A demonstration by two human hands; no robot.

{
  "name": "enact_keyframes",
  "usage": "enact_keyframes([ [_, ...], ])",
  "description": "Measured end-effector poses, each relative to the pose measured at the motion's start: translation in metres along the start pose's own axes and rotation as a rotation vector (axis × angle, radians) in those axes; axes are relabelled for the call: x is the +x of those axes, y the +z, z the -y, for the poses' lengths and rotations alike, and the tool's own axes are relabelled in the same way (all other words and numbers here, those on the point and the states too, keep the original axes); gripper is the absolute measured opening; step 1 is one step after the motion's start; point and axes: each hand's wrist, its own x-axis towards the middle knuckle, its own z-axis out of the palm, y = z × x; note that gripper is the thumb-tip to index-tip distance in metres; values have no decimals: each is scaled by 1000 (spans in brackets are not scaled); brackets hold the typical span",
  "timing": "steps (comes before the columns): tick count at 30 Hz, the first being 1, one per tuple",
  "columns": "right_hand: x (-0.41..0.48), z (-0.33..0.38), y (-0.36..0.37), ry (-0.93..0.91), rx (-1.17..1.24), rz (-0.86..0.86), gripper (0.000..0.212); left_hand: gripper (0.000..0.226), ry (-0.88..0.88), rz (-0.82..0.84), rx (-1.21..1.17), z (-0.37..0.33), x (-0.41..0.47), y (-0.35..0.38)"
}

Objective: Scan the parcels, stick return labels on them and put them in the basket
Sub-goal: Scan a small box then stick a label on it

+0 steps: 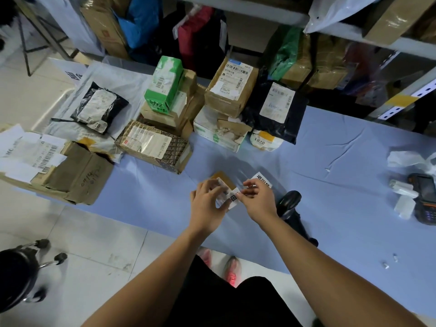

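White return label (pixel 233 197), pinched at its edge by the right hand (pixel 258 200), sits against the parcel (pixel 223 184) gripped in the left hand (pixel 206 205) just above the blue table (pixel 330 161), so sticking looks in hand; next it wants pressing flat before the parcel goes to a basket not in view.

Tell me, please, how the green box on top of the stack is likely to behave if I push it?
It probably tips easily: the green box stands tall and narrow on the cardboard box beneath. Its crisp edges suggest it is stiff. Weight cannot be judged.
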Motion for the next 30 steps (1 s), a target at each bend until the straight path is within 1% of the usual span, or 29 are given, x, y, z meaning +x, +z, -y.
enact_keyframes([
  [3, 1, 3, 5, -35, -71, -41, 24, 23, 14, -17, 26, -1, 0, 4],
  [5, -1, 7, 7, -61, -164, -60, 20, 22, 49, -23, 42, -2, -1, 7],
  [9, -1, 15, 11, -153, -609, -13, 7, 24, 123, -52, 116, 1, -2, 10],
  [11, -1, 14, 13, -181, -740, 5, 10, 20, 144, -66, 134, 4, -1, 10],
  [13, -1, 8, 14, -238, -804, -27, 15, 15, 156, -66, 141, 6, -1, 9],
  [14, -1, 5, 12, -248, -783, -44, 15, 15, 155, -58, 149, 7, -1, 9],
  [16, 1, 3, 6, -201, -602, -22, 13, 20, 111, -18, 141, 9, -2, 7],
  [18, 2, 0, 2, -183, -421, 29, 11, 26, 25, 5, 73, 10, -3, 5],
  [19, 2, -1, 1, -189, -381, 38, 11, 31, -23, -11, 32, 11, -5, 4],
  [21, 2, -2, 0, -176, -345, 30, 15, 47, -152, -82, -53, 12, -9, 4],
  [23, 3, -3, 0, -138, -320, 29, 22, 65, -345, -128, -189, 11, -14, 6],
  [24, 4, -3, 0, -119, -324, 41, 26, 70, -459, -114, -275, 8, -17, 7],
  [25, 6, -3, 1, -105, -334, 64, 30, 68, -554, -76, -364, 5, -17, 8],
  [26, 7, -3, 1, -95, -341, 97, 34, 59, -609, -25, -451, 2, -17, 10],
  [28, 7, -1, 3, -88, -365, 170, 38, 42, -614, 44, -586, -3, -18, 15],
  [30, 4, -2, 4, -111, -413, 208, 39, 35, -596, 33, -644, -7, -22, 18],
])
